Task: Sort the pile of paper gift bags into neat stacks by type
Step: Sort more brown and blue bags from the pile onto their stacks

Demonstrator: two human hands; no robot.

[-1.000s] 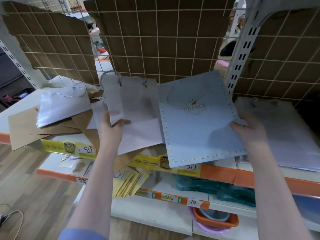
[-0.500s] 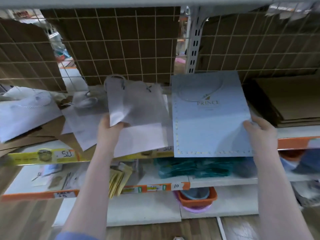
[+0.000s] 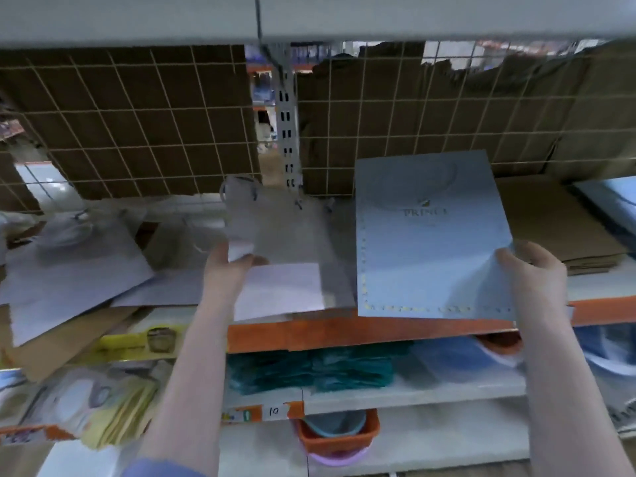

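My right hand (image 3: 531,270) grips the right edge of a light blue gift bag (image 3: 426,249) printed "PRINCE" with a gold dotted border, held flat above the shelf's orange front edge. My left hand (image 3: 230,270) grips the lower left corner of a white gift bag (image 3: 285,235) with a cord handle at its top. A loose pile of white bags (image 3: 72,266) and brown paper bags (image 3: 62,342) lies on the shelf at the left. A flat stack of brown bags (image 3: 557,228) sits on the shelf just right of the blue bag.
A wire grid backed with cardboard (image 3: 137,125) closes the shelf's rear, with a white upright post (image 3: 287,132) in the middle. Another shelf board (image 3: 309,15) hangs overhead. Lower shelves hold teal packets (image 3: 309,370), yellow envelopes (image 3: 124,414) and an orange basket (image 3: 337,432).
The view and both hands have shifted right along the shelf. The blue bag has moved with my right hand to beside the brown stack. The white bag stays in my left hand.
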